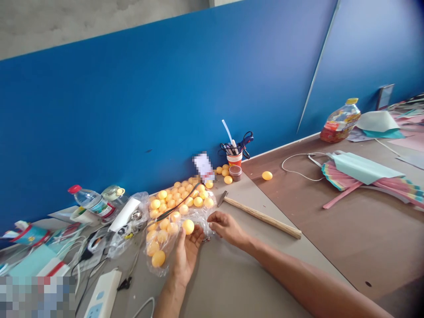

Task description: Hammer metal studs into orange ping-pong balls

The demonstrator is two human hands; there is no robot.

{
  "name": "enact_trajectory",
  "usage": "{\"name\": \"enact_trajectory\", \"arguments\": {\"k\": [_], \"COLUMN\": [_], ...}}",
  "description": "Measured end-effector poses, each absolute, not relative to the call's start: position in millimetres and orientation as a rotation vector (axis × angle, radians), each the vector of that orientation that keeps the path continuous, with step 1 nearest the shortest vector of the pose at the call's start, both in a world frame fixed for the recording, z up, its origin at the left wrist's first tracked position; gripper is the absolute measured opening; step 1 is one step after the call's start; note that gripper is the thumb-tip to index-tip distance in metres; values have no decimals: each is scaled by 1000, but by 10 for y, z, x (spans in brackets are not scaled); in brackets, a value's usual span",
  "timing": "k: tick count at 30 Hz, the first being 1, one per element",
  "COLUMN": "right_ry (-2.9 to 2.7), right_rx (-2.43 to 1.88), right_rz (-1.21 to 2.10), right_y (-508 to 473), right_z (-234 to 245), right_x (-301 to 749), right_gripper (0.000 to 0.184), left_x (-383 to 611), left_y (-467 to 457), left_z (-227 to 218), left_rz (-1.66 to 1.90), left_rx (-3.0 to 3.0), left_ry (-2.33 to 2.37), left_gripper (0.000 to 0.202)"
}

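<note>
An orange ping-pong ball (188, 227) sits between the thumb and fingers of my left hand (187, 256), whose palm is turned up. To its right, my right hand (230, 229) has curled fingers, with the fingertips at the edge of a clear plastic bag (198, 217). Whether those fingers pinch the plastic or something small, I cannot make out. Many more orange ping-pong balls (158, 259) lie in and around the clear plastic, left of and behind my hands. A black strap (177, 206) crosses over them.
A wooden-handled hammer (265, 217) lies right of my hands. Behind are a cup of pens (234, 159), a small lidded jar (235, 173) and a loose ball (267, 176). Bottles, cables and a power strip (104, 293) crowd the left; a juice bottle (341, 121) and paper crafts (367, 168) lie right.
</note>
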State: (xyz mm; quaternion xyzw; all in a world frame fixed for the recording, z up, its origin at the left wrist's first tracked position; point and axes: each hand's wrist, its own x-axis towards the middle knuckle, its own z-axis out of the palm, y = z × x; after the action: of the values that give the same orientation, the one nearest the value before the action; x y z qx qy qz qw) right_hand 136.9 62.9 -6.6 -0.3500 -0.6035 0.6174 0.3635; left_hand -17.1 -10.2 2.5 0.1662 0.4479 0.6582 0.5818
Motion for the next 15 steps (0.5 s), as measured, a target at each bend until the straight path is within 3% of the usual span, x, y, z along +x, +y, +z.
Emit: {"name": "enact_trajectory", "arguments": {"k": [5, 15], "right_ry": [-1963, -2267], "right_rx": [-705, -666], "right_rz": [1038, 634], "right_y": [467, 465], "right_z": [-109, -151], "right_x": [1340, 1362], "right_gripper": [21, 20], "left_x": [-149, -56], "left_y": [-120, -162], "left_z": [107, 145], "left_rz": [1406, 1352], "left_rx": [272, 467], "left_ry": [762, 729], "left_gripper": [41, 40]}}
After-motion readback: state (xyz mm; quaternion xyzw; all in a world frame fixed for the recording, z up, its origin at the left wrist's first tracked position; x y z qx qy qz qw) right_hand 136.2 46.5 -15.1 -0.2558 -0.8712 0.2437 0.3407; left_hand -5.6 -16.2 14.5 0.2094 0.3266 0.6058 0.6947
